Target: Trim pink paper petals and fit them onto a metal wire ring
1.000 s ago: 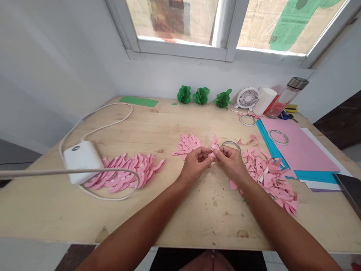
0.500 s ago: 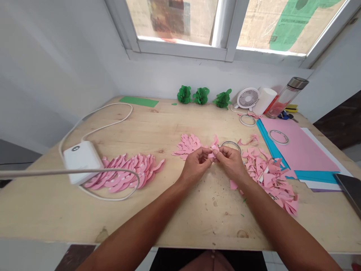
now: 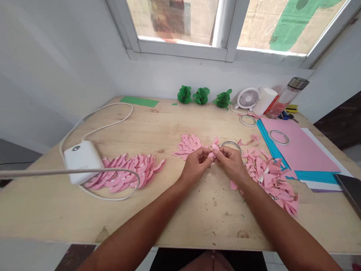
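Over the middle of the table, my left hand (image 3: 197,162) and my right hand (image 3: 231,161) pinch a small pink paper piece (image 3: 213,151) between thumbs and fingers. Its exact shape is partly covered by the fingertips. Just behind the left hand lies a small pile of pink paper cutouts (image 3: 188,144). A roll of tape (image 3: 231,144) rests behind the right hand. Beside the right forearm spreads a heap of pink paper scraps (image 3: 270,177). Farther left, a larger row of overlapping pink paper petals (image 3: 132,171) lies next to a white power bank (image 3: 82,160).
Three green paper ornaments (image 3: 201,96) stand along the wall near a small white fan (image 3: 248,98) and a glass bottle (image 3: 287,98). Coloured sheets (image 3: 301,150) carry another tape roll (image 3: 278,137). A white cable (image 3: 113,170) loops across the left. A dark device (image 3: 349,190) lies right.
Both hands stay in the same place, pinching the pink paper piece. The piece has tilted slightly between the fingertips; everything else looks unchanged.
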Demonstrator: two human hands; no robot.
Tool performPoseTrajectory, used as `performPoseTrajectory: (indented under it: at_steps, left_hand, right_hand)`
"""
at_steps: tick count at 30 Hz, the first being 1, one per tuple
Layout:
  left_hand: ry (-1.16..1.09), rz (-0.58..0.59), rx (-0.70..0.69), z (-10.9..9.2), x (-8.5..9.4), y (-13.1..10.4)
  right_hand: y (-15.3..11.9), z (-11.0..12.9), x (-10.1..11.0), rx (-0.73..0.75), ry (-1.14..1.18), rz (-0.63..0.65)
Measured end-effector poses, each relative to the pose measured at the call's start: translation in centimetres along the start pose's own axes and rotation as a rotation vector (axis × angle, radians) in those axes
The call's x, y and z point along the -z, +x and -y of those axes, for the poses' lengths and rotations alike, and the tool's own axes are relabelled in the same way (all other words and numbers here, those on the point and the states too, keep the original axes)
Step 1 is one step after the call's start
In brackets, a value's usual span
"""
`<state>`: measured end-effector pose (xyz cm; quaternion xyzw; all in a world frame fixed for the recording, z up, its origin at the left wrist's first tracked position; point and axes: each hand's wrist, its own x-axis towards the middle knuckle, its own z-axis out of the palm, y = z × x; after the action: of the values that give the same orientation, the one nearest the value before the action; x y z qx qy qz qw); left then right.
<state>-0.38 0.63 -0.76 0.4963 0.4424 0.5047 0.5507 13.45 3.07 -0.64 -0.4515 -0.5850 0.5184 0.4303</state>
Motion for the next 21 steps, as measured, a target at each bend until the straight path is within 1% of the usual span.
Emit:
performPoseTrajectory:
  at_steps: [10, 15, 21]
  left_hand:
    - [-0.035, 0.004, 0.014, -0.31, -0.12, -0.1]
    - [-0.044, 0.01, 0.026, -0.3, -0.05, -0.1]
    - [-0.06, 0.012, 0.023, -0.22, 0.02, -0.09]
  right_hand:
    - [-0.03, 0.34, -0.1, -0.007, 0.011, -0.013]
    - [-0.05, 0.41, -0.03, 0.016, -0.022, -0.019]
    - [-0.1, 0.73, -0.08, 0.007, -0.037, -0.015]
